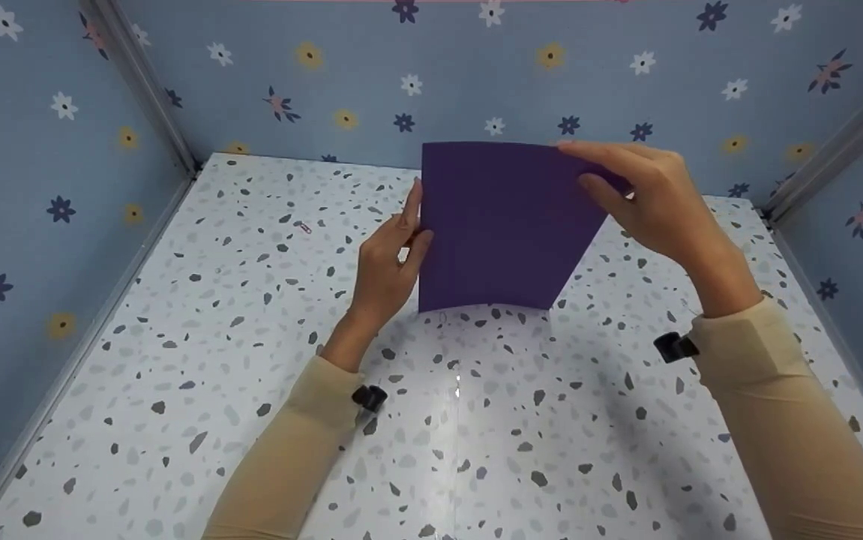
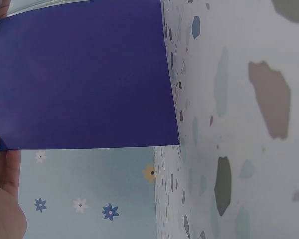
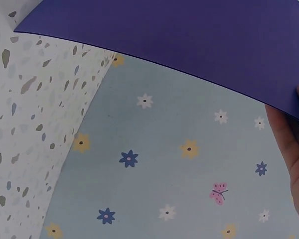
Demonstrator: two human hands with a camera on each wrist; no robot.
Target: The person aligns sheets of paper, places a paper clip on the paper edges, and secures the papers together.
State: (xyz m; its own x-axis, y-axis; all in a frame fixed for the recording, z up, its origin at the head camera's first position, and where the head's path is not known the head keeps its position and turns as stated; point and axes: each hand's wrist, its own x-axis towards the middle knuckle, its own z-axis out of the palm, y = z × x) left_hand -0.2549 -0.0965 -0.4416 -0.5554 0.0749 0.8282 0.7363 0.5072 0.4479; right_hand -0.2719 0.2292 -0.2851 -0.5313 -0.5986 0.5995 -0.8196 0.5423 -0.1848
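Observation:
A plain purple sheet of paper or thin card [image 1: 502, 225] stands nearly upright between the two hands, slightly bowed, its lower edge close over the speckled tabletop. At its left edge the left hand [image 1: 386, 270] pinches it, thumb in front and fingers behind. The right hand [image 1: 652, 199] grips the upper right corner, thumb on the near face and fingers at the top edge. In the left wrist view the sheet [image 2: 84, 74] shows a flat face. The right wrist view shows its curved long edge, with the sheet [image 3: 179, 40] held by the right hand [image 3: 294, 149].
The white speckled tabletop [image 1: 266, 420] is bordered by blue flowered walls [image 1: 356, 67] at the back and sides. Grey metal strips [image 1: 139, 82] run along the corners. A small reddish clip-like mark [image 1: 305, 228] shows on the table at the left. Both sleeves carry black wrist mounts [image 1: 370, 398].

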